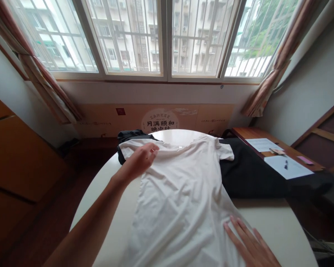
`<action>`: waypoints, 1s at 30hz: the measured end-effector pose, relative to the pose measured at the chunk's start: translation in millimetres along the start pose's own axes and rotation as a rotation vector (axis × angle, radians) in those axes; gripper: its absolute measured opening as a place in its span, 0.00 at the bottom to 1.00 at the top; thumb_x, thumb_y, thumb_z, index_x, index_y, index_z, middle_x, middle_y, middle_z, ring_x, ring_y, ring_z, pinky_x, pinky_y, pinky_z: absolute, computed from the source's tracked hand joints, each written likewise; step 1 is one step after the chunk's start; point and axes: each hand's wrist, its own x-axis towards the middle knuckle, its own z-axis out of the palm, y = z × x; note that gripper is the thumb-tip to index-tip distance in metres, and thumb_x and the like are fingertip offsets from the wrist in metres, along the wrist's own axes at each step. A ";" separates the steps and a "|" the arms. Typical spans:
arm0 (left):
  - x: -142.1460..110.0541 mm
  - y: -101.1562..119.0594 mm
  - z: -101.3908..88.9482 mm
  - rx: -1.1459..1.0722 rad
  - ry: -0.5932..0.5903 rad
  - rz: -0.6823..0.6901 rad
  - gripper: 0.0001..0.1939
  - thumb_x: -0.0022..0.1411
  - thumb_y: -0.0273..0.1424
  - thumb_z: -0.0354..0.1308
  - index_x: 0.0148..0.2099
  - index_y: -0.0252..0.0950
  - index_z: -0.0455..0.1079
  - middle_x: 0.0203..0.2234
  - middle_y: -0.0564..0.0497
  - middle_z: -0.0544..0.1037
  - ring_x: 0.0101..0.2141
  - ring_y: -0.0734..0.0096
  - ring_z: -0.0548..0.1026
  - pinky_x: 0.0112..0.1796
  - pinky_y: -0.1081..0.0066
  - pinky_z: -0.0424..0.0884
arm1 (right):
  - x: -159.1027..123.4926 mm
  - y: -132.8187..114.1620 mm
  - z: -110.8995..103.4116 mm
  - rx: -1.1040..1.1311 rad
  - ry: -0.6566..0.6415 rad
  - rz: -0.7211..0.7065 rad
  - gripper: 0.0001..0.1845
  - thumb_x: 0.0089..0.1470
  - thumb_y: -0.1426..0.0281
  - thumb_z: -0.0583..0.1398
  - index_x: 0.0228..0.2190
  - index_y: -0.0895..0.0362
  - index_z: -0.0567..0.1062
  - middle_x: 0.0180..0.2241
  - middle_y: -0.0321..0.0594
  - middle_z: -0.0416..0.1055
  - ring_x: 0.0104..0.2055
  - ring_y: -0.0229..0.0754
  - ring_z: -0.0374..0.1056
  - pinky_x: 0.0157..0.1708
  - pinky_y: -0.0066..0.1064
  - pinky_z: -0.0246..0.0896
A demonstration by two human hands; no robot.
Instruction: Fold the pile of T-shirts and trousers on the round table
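Observation:
A white T-shirt [180,193] lies spread out on a round white table [278,222], collar toward the window. My left hand [140,159] reaches to its left shoulder, fingers curled on the cloth near the sleeve. My right hand [250,244] rests flat on the shirt's lower right part, fingers stretched out and apart.
A black garment [250,174] lies to the right of the shirt, another dark garment [128,137] at the far left of the table. A wooden desk [245,132] with papers [286,167] and a pen stands right. A printed cardboard panel [158,118] leans under the window. Wooden furniture [19,155] stands left.

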 end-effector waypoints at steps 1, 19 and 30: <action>-18.5 14.6 3.0 -0.025 -0.030 0.010 0.15 0.73 0.37 0.49 0.48 0.37 0.75 0.46 0.44 0.82 0.46 0.54 0.80 0.53 0.58 0.74 | 4.7 -4.5 -4.4 0.016 0.021 0.021 0.50 0.64 0.50 0.59 0.77 0.51 0.46 0.67 0.48 0.67 0.62 0.63 0.72 0.52 0.51 0.74; -248.7 27.0 64.8 0.458 -0.149 0.275 0.61 0.63 0.47 0.65 0.81 0.40 0.28 0.74 0.38 0.54 0.70 0.39 0.62 0.64 0.48 0.68 | 3.6 -17.4 -38.3 -0.021 0.143 -0.036 0.55 0.58 0.42 0.62 0.76 0.51 0.51 0.66 0.56 0.68 0.60 0.68 0.74 0.48 0.56 0.72; -284.9 -12.9 79.2 0.508 -0.095 0.201 0.67 0.45 0.48 0.68 0.74 0.64 0.24 0.71 0.72 0.60 0.70 0.40 0.61 0.59 0.41 0.76 | -24.5 -14.4 -42.8 0.017 0.137 0.097 0.47 0.61 0.48 0.60 0.75 0.43 0.52 0.66 0.47 0.69 0.60 0.66 0.74 0.45 0.57 0.76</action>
